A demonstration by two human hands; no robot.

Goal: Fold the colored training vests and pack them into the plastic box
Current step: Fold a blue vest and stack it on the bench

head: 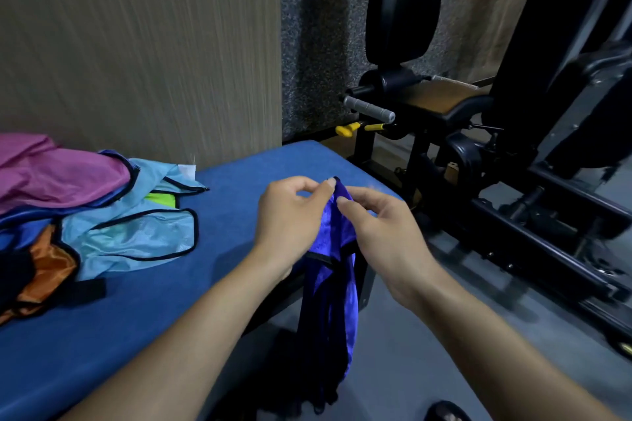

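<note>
A dark blue mesh vest (333, 283) with black trim hangs in the air past the right edge of the blue padded bench (143, 311). My left hand (290, 218) and my right hand (383, 232) both pinch its top edge, close together, fingertips almost meeting. Loose vests lie in a pile on the bench at the left: a light blue one (136, 235), a pink one (51, 177), an orange one (44, 270), and a bit of neon green (160, 200). No plastic box is in view.
A black gym machine (513, 146) with a grey handle (369, 109) and yellow knobs stands close on the right. A wood-grain wall (136, 44) rises behind the bench. Grey floor (427, 335) lies below the hanging vest, with a dark shoe (444, 412) at the bottom.
</note>
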